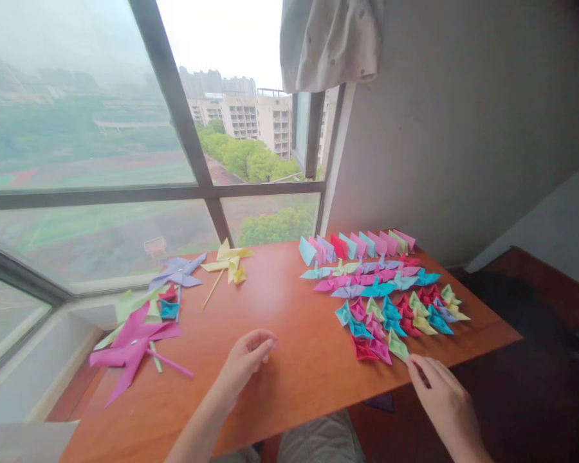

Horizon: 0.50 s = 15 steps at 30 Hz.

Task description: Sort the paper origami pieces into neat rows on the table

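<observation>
My left hand (245, 361) hovers low over the middle of the wooden table (289, 308), fingers loosely curled with nothing in them. My right hand (439, 389) rests at the table's front right edge, its fingertips touching a light green folded paper piece (397, 345) at the near end of a spread of several coloured folded paper pieces (386, 296). Whether it grips that piece is unclear. A large pink paper pinwheel (132, 344) on a stick lies at the left.
A yellow pinwheel (228, 260) and a lavender pinwheel (179, 271) lie near the window, with small green, red and blue paper bits (166, 302) between. A large window (125, 128) runs behind the table; a grey wall (463, 128) is at right. The floor drops off to the right.
</observation>
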{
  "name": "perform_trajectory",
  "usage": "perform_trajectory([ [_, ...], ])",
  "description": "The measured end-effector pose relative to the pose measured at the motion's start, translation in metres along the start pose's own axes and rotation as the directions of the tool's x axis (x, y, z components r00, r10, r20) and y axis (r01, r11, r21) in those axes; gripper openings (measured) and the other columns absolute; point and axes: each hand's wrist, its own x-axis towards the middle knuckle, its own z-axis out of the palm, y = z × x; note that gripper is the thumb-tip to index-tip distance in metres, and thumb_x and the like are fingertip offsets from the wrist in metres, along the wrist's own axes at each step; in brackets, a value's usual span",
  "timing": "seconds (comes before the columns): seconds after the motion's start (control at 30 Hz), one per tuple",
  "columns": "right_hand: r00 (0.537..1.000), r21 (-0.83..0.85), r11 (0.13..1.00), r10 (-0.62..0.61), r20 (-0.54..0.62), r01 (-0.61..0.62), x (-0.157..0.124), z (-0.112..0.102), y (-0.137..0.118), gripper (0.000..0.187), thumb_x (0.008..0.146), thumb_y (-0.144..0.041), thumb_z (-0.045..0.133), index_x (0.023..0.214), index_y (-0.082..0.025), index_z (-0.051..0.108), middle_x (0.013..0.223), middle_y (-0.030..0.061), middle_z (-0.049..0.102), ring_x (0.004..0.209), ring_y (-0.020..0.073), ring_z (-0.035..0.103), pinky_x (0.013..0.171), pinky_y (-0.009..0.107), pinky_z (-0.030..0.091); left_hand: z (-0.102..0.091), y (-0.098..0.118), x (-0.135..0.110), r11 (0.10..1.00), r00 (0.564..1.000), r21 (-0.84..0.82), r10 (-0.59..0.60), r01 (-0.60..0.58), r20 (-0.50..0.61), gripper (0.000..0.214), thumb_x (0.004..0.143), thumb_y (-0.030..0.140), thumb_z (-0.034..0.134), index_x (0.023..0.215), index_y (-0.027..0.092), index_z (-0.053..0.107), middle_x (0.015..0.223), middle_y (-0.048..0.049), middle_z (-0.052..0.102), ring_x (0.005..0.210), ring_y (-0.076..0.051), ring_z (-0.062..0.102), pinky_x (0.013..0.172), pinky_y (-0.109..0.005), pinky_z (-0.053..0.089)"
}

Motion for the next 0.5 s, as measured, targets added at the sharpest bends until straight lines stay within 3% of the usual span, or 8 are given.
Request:
perform_trajectory([
  [0.23, 0.999, -0.031, 0.999, 0.036, -0.022, -0.037, 0.004, -0.004, 0.001, 0.038, 0.098, -0.047, 0.046, 0.105, -0.018, 0.07, 0.087, 0.0065, 0.073, 0.075, 0.018, 0.068, 0.075, 0.03, 0.05, -0.046, 0.008, 0.021, 0.954, 0.969, 0.291, 0.138, -0.074, -0.204, 0.043, 0.075, 0.053, 0.058, 0.097, 0.017, 0.069, 0.086, -0.0059, 0.072, 0.07, -0.018, 0.064, 0.057, -0.025, 0.045],
  [0.37, 0.996, -0.03, 0.998, 0.055, -0.075, -0.058, 0.007, -0.01, 0.001, 0.035, 0.096, -0.045, 0.051, 0.109, -0.02, 0.07, 0.086, 0.0041, 0.073, 0.067, 0.0153, 0.066, 0.07, 0.028, 0.05, -0.073, 0.02, 0.052, 0.866, 0.9, 0.499, 0.245, -0.036, -0.36, 0.037, 0.08, 0.044, 0.053, 0.097, 0.014, 0.067, 0.091, -0.0098, 0.072, 0.079, -0.022, 0.067, 0.071, -0.031, 0.049],
  [0.5, 0.994, -0.006, 0.998, 0.056, -0.097, -0.057, 0.016, -0.014, -0.009, 0.032, 0.095, -0.044, 0.052, 0.108, -0.022, 0.071, 0.09, 0.0027, 0.074, 0.059, 0.0125, 0.063, 0.066, 0.026, 0.05, -0.083, 0.034, 0.083, 0.747, 0.828, 0.664, 0.352, 0.033, -0.437, 0.033, 0.086, 0.04, 0.053, 0.107, 0.016, 0.064, 0.1, -0.0128, 0.072, 0.092, -0.028, 0.067, 0.077, -0.034, 0.047],
])
